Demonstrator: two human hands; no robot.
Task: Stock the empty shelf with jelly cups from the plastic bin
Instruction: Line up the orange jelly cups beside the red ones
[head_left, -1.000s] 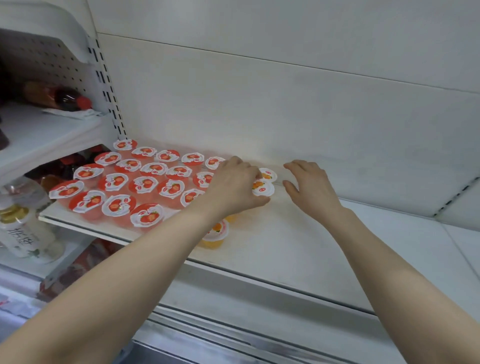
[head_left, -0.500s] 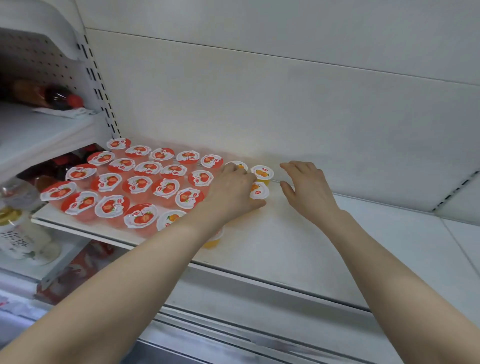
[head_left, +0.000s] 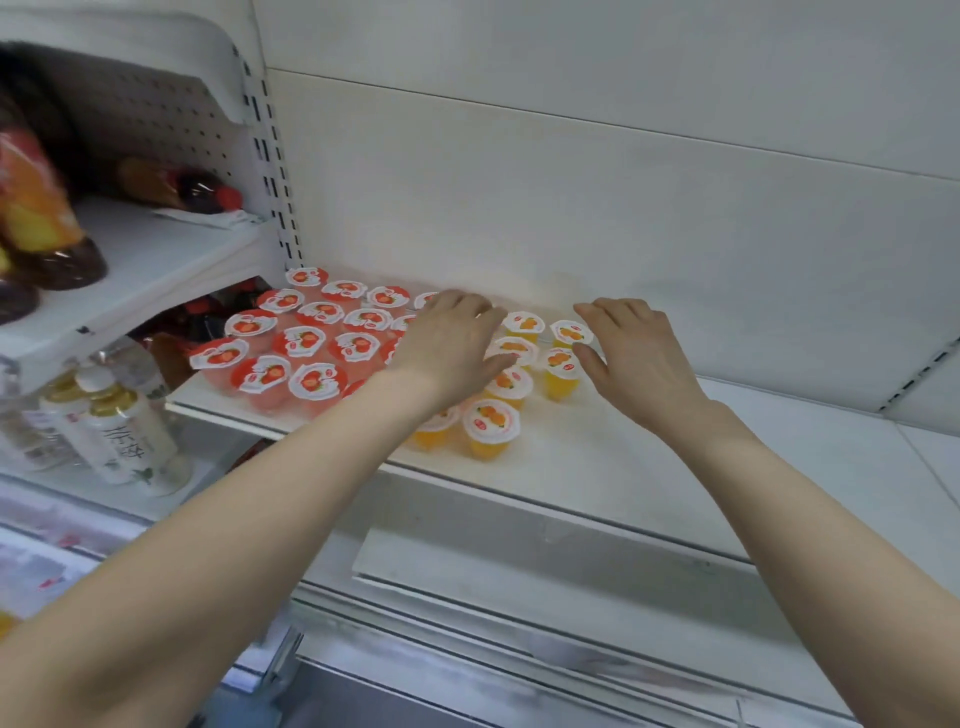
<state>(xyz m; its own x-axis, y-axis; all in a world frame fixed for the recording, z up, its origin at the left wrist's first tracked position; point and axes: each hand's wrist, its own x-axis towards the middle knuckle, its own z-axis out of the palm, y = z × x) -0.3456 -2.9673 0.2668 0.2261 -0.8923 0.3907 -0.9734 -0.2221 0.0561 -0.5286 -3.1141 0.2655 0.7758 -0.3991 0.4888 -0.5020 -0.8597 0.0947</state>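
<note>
Ahead of me a plain white panelled back wall (head_left: 571, 182), to my left a slotted white upright (head_left: 271, 171), beyond it a grey perforated panel (head_left: 140, 119), a neighbouring white side shelf (head_left: 156, 265) bearing a dark red-capped bottle (head_left: 197, 189) lying down, pale capped bottles (head_left: 130, 441) below, soft even light.

A dark red-capped bottle (head_left: 179, 189) is laid on its side on the side shelf (head_left: 156, 260) at upper left. Blurred orange-labelled bottles (head_left: 36, 218) are seen at the left edge, and pale gold-capped bottles (head_left: 130, 441) are stood at lower left.
</note>
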